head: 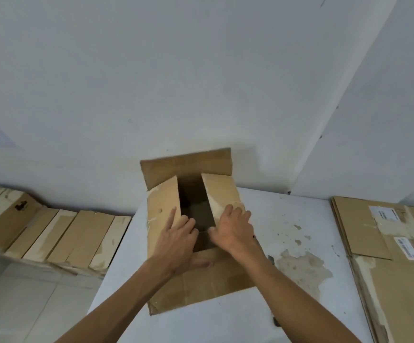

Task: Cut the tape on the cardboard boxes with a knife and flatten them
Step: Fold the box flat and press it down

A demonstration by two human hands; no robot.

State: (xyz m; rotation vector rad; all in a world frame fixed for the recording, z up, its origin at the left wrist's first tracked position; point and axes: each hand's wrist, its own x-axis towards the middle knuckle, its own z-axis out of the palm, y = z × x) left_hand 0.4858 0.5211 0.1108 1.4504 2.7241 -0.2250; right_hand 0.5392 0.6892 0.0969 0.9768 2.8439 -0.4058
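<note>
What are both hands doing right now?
Left hand: open, pressing the box's left flap.
Right hand: open, spread on the right flap.

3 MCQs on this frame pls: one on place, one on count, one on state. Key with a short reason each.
1. Where is the pile of flattened cardboard?
A. On the table's right side
B. On the floor at left
C. Inside the open box

2. How many hands touch the open box?
A. None
B. One
C. Two

3. What state are the box's top flaps in?
A. Taped shut
B. Parted, interior visible
C. Torn off

Key:
1. A: the flat sheets lie on the white table, right of the box.
2. C: the left hand rests on the left flap and the right hand on the right flap.
3. B: a dark gap shows between the two side flaps, and the far flap stands against the wall.
</note>
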